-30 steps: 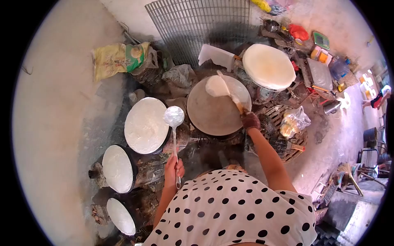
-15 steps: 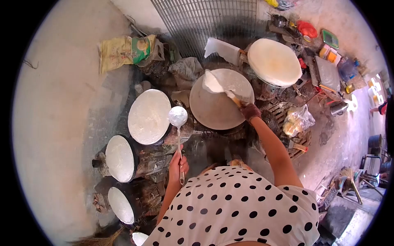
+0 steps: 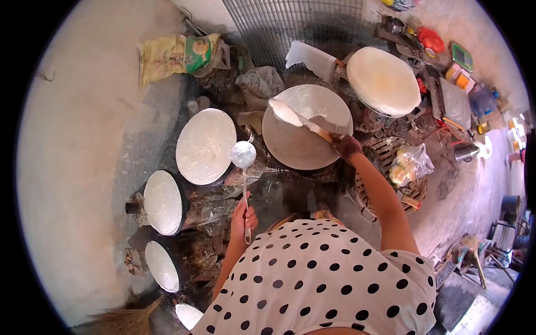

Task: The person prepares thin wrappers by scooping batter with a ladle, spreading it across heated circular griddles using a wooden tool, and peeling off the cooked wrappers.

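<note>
My left hand [image 3: 244,219] is wrapped round the long handle of a metal ladle [image 3: 243,154], whose bowl is coated in white batter. A dark brown glove covers my right hand [image 3: 347,147], closed on the wooden handle of a batter spreader [image 3: 310,125]. White batter covers the spreader's head, which is over the left side of a large round griddle [image 3: 301,156]. A thin pale film of batter curves along the griddle's far and right part. Left of the ladle, a round pan [image 3: 206,146] is filled with a white layer.
More white-coated pans [image 3: 163,202] run down the left side. A stack of round flatbreads [image 3: 383,81] stands beyond the griddle to the right. Near my right forearm lies a plastic bag [image 3: 410,166] of food. A yellow sack [image 3: 177,57] leans by the wall; a broom [image 3: 131,319] is at lower left.
My right hand has swept the spreader leftward round the griddle, leaving a pale batter film along the far and right side. My left hand still holds the ladle. The view has shifted slightly.
</note>
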